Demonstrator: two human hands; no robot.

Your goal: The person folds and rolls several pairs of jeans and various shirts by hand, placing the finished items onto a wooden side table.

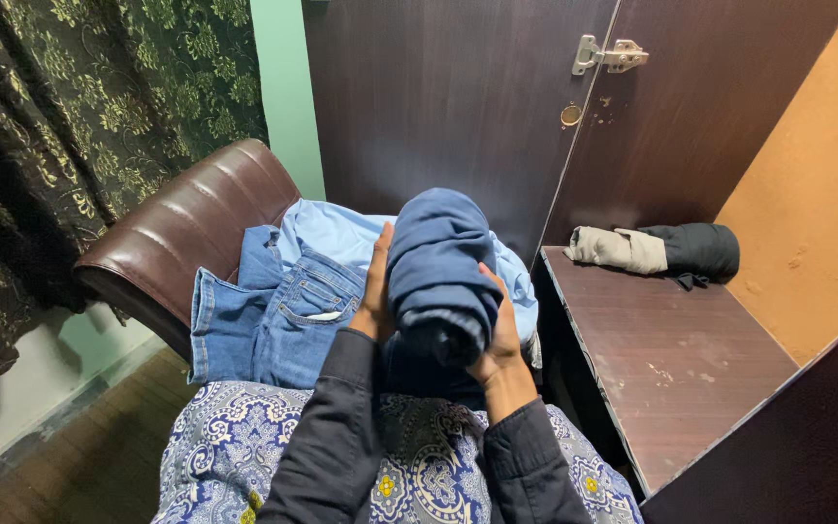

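Layout of garments, chair and desk, seen from above.
Rolled garment (pixel 438 267) sits centre, between left hand (pixel 375 291) and right hand (pixel 499 340), above the patterned cover (pixel 225 446). Jeans (pixel 269 315) lie to its left on the chair (pixel 177 233); a shirt (pixel 332 233) lies behind them. Folded clothes (pixel 657 250) rest at the desk's (pixel 671 359) far edge, right of the chair.

Two bare hands — a left hand (pixel 377 291) and a right hand (pixel 499 330). One rolled dark-blue cloth garment (pixel 441 267). One pair of blue denim jeans (pixel 273 315), one light-blue cotton shirt (pixel 337 231). Two rolled bundles on the dark wooden shelf (pixel 676 354) — one beige cloth roll (pixel 618 249), one black cloth roll (pixel 700 250). One brown leather chair back (pixel 181 233). One metal door latch (pixel 610 54).
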